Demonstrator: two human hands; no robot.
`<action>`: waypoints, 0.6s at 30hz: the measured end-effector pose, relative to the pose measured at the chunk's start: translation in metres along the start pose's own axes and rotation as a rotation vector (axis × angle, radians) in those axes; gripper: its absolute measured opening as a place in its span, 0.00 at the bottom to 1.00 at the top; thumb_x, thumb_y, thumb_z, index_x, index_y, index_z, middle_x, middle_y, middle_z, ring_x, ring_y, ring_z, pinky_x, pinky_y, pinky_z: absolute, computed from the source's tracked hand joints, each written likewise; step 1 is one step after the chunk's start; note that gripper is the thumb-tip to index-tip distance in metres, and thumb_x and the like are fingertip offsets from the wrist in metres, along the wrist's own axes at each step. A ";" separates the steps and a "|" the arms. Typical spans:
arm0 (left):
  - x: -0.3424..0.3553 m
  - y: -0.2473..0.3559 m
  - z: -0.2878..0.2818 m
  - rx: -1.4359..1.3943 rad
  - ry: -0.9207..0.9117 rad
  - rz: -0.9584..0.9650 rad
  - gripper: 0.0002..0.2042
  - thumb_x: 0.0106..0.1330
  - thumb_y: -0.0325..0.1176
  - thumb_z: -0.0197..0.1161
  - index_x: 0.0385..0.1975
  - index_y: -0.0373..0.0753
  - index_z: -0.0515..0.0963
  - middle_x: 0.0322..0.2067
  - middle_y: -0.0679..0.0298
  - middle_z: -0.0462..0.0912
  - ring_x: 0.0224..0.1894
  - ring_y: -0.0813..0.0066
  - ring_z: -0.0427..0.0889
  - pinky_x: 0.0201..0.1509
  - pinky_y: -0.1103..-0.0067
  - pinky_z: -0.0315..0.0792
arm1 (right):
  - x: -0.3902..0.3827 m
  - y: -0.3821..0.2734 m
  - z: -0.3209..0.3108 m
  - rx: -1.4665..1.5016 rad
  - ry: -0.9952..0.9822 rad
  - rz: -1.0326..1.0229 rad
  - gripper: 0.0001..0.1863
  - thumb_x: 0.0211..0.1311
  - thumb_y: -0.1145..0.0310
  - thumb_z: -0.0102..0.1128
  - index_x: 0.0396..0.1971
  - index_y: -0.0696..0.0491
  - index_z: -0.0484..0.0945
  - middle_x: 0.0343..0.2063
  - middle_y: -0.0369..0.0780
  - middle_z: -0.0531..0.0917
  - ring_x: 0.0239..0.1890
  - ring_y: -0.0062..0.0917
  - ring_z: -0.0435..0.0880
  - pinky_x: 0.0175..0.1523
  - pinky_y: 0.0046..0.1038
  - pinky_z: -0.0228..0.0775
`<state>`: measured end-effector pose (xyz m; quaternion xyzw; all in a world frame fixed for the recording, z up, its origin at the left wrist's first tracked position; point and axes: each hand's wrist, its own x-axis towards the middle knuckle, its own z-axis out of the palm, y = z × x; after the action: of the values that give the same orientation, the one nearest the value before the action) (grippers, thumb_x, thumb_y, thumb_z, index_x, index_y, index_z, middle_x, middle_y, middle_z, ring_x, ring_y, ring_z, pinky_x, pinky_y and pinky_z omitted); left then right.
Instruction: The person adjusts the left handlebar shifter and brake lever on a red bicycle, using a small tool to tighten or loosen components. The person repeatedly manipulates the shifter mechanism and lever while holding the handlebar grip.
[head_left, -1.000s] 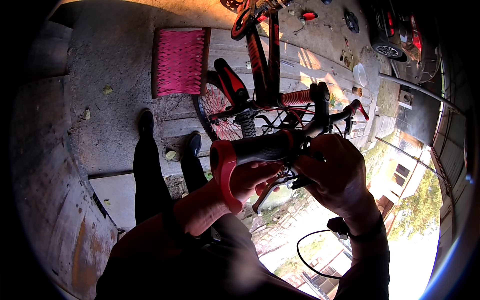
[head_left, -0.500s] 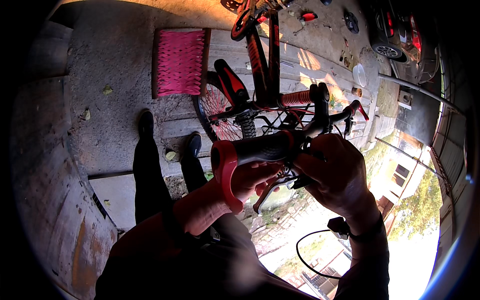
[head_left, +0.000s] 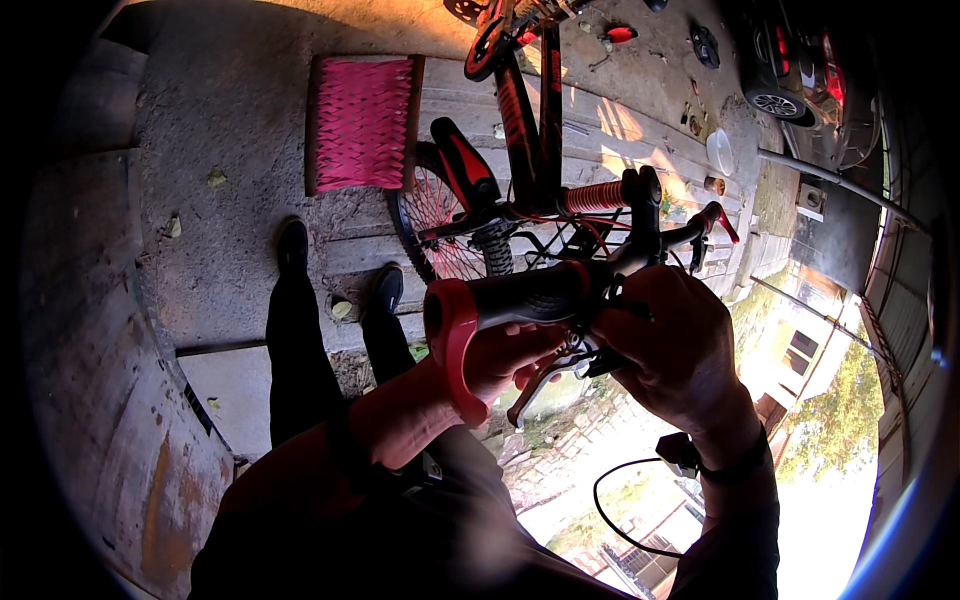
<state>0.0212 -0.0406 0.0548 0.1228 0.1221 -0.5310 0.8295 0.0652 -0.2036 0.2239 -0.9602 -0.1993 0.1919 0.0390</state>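
1. The brake lever [head_left: 535,395] sat beside the handlebar grip [head_left: 525,300].
2. The left hand [head_left: 495,365] bent near it; the right hand [head_left: 670,335] was clenched at its inner end; shadow hid what either gripped.
3. Good work called for a steady lever and light fingers.

The bicycle [head_left: 528,140] runs from the top centre of the frame to its handlebar [head_left: 525,298] in the middle. Below the handlebar sits the left grip [head_left: 505,360], with the right grip [head_left: 672,335] to its right; the brake lever [head_left: 538,388] is just under the left grip. A stool [head_left: 364,125] stands left of the bicycle, above the shoes [head_left: 291,245]; a car [head_left: 783,70] is upper right.
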 end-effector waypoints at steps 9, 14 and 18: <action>0.000 0.000 -0.001 0.034 0.030 -0.025 0.13 0.68 0.25 0.66 0.50 0.42 0.77 0.41 0.72 0.79 0.45 0.82 0.76 0.53 0.77 0.70 | 0.001 0.000 -0.001 0.016 -0.013 0.010 0.14 0.37 0.67 0.77 0.27 0.46 0.82 0.28 0.36 0.75 0.30 0.31 0.79 0.31 0.33 0.72; 0.001 0.001 -0.001 0.046 0.011 -0.024 0.12 0.68 0.24 0.66 0.48 0.42 0.77 0.39 0.73 0.78 0.43 0.84 0.76 0.51 0.77 0.70 | -0.001 -0.001 0.001 0.003 0.005 0.027 0.14 0.37 0.68 0.77 0.27 0.46 0.82 0.28 0.36 0.75 0.30 0.31 0.79 0.31 0.33 0.72; 0.001 -0.002 -0.003 0.020 0.018 0.012 0.12 0.68 0.25 0.66 0.49 0.42 0.77 0.39 0.72 0.79 0.43 0.83 0.76 0.51 0.77 0.70 | 0.002 0.000 0.000 0.019 -0.006 0.014 0.14 0.37 0.68 0.77 0.27 0.46 0.81 0.28 0.36 0.74 0.30 0.31 0.79 0.31 0.33 0.72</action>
<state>0.0195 -0.0415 0.0514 0.1366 0.1236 -0.5261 0.8302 0.0668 -0.2028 0.2237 -0.9605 -0.1912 0.1970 0.0460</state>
